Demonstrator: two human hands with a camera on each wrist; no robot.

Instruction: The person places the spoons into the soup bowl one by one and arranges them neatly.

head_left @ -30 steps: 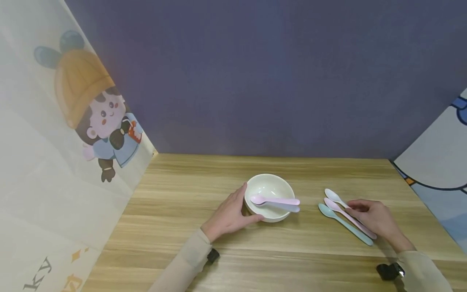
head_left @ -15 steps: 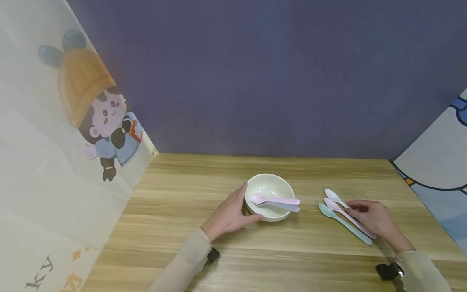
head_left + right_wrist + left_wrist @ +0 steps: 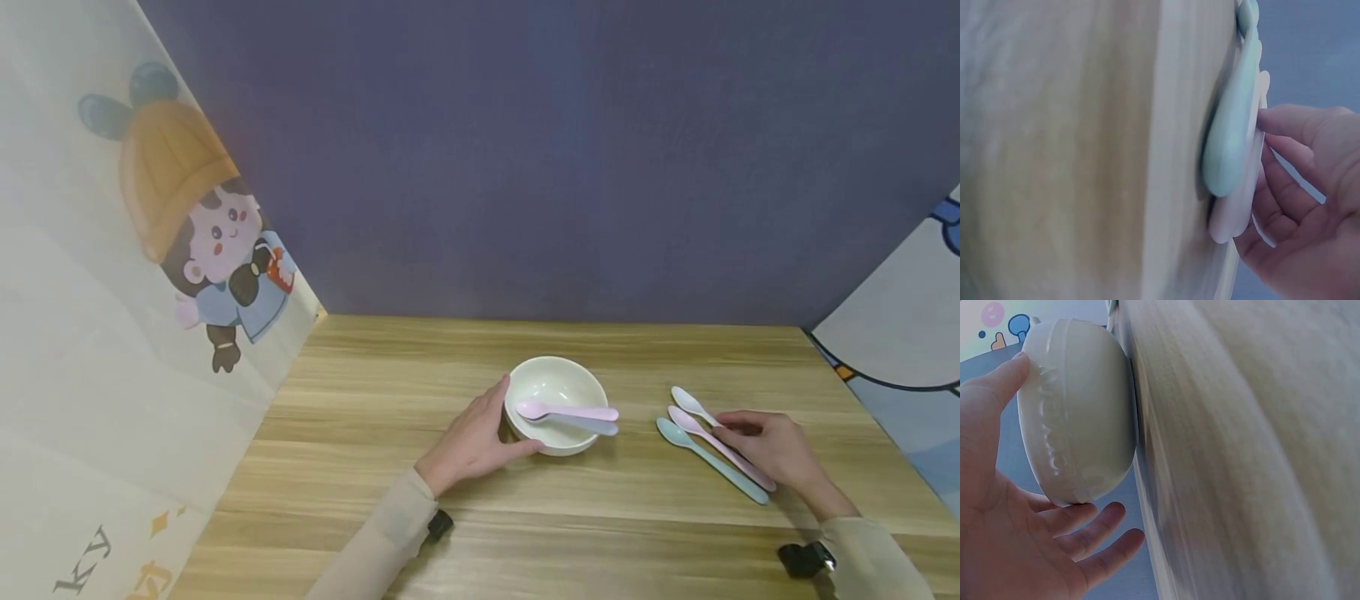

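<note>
My left hand [image 3: 471, 443] holds a white bowl [image 3: 546, 380] by its left side, thumb at the near rim and fingers round the far side. Across the bowl lie a pink spoon [image 3: 577, 412] and a lavender spoon [image 3: 588, 426], handles jutting over the right rim. To the right, my right hand [image 3: 776, 450] pinches a white spoon [image 3: 690, 402] by its handle, which the hand mostly hides. Close beside it on the table are another pink spoon [image 3: 712, 439] and a pale green spoon [image 3: 1232, 131], nearest me.
The wooden table [image 3: 375, 392] ends at a dark blue back panel [image 3: 525, 167]. A light wall [image 3: 75, 350] with a cartoon figure stands at the left, and another printed panel [image 3: 892, 325] at the right. Small black devices [image 3: 440, 525] sit under both wrists.
The view shifts very slightly. Both hands, the bowl and the spoons keep their places.
</note>
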